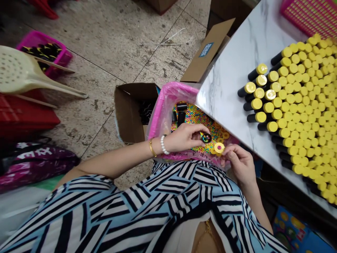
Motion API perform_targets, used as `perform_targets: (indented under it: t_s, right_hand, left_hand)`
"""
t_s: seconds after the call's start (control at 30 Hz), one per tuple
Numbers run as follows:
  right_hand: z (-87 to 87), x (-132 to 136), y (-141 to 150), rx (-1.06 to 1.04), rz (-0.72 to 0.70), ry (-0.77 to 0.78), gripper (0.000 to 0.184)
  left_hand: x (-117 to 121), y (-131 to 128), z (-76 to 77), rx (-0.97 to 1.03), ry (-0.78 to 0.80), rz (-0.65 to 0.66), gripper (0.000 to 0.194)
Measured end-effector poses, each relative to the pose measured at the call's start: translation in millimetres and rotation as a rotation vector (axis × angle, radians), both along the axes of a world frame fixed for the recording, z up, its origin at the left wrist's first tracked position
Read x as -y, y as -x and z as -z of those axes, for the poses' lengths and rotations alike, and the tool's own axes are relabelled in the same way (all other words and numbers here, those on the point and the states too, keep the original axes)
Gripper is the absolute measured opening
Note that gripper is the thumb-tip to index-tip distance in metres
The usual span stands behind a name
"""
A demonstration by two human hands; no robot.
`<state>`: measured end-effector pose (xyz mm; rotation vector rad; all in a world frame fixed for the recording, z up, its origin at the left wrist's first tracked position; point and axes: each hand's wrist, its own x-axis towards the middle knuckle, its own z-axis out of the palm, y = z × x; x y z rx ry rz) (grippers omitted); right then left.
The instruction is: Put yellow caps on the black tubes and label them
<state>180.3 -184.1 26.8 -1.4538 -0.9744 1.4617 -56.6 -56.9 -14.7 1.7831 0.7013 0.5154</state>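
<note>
- A black tube [206,137], its open end turned up, is gripped between the thumb and fingers of the left hand [185,137].
- A yellow cap [219,148] with a pink centre is pinched in the fingertips of the right hand [238,160], just beside the tube.
- Both pieces are held over a pink bin [164,95] lined with clear plastic.
- The bin is filled with small multicoloured balls [196,117]; loose black tubes [181,118] are scattered on them at the left, and yellow rings [225,135] at the right.
- To the left of the bin, an open cardboard box [127,116] is placed, with dark pieces inside.
- To the right, a marble-patterned table [226,84] is covered by rows of upright, yellow-topped black tubes [297,105].
- A pink lattice basket [310,15] is set at the table's far right.
- On the far left, a magenta basket [61,56] of black and yellow pieces is partly overlapped by a cream perforated ladle [18,70].
</note>
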Motion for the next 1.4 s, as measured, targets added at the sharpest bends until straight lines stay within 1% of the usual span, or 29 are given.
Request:
perform_targets:
  t_s: [0.03,0.13,0.2,0.23,0.3,0.33,0.43,0.57,0.73,0.8,0.87,0.9,1.0,1.07,1.1,1.17,1.23,1.33,1.4]
  right_hand:
    - [-2.1,-1,2,0.000,0.020,-0.030,0.015]
    - [-6.8,-5,7,-0.002,0.118,-0.107,0.031]
    - [-8.5,-6,9,-0.022,0.188,-0.108,0.038]
    - [-8.9,-6,9,-0.035,0.218,-0.097,0.039]
    - [-9.1,-6,9,-0.045,0.252,-0.070,0.032]
    - [-9.0,-5,9,-0.040,0.255,-0.059,0.027]
    - [-8.3,-4,7,-0.010,0.227,-0.041,0.031]
    - [-7.7,-4,6,-0.027,0.192,-0.025,0.021]
    - [-7.9,-3,1,-0.028,0.184,-0.037,0.021]
    - [-6.8,-2,-1,-0.036,0.191,-0.038,0.021]
    - [-4.7,-1,-2,-0.095,0.196,-0.023,0.019]
    - [-3.5,-1,-2,-0.141,0.198,-0.011,0.020]
    - [-0.7,-2,-1,-0.262,0.195,0.021,0.025]
    - [-0.5,-3,-1,-0.267,0.184,0.032,0.029]
    - [-0.8,-4,-1,-0.245,0.180,0.038,0.031]
    - [-2.1,-4,-1,-0.175,0.185,0.052,0.031]
    - [-3.9,-5,-1,-0.106,0.193,0.072,0.026]
    - [-8.4,-10,2,-0.057,0.188,0.048,0.023]
    - [-13.4,-18,6,-0.045,0.178,-0.006,0.028]
  left_hand:
    - [0,1,-1.8,0.012,-0.072,0.006,0.035]
    - [-2,2,-7.7,0.055,-0.334,0.036,0.029]
    - [-4,1,-7.8,0.010,-0.544,0.081,0.028]
    - [-4,1,-6.1,-0.036,-0.655,0.101,0.028]
    - [-5,1,0.3,-0.130,-0.839,0.131,0.029]
    - [-5,2,4.3,-0.160,-0.895,0.135,0.029]
    - [-6,4,15.3,-0.178,-0.951,0.090,0.030]
    - [-5,7,23.2,-0.146,-0.892,0.025,0.036]
    - [-6,3,27.0,-0.198,-0.820,-0.023,0.036]
    - [-7,1,25.6,-0.204,-0.756,-0.037,0.034]
    - [-8,-1,21.9,-0.175,-0.610,-0.016,0.031]
    - [-8,-3,19.4,-0.155,-0.502,0.002,0.029]
    - [-8,-6,11.3,-0.082,-0.092,0.078,0.031]
    - [-7,-7,7.1,-0.029,0.129,0.128,0.034]
    - [-7,-8,5.4,-0.004,0.189,0.149,0.035]
    - [-6,-8,1.7,0.031,0.216,0.165,0.035]
    - [-5,-7,-4.8,0.047,0.168,0.160,0.034]
    - [-9,-7,-21.6,0.076,0.014,0.145,0.033]
    - [-20,-11,-34.2,0.099,-0.125,0.085,0.031]
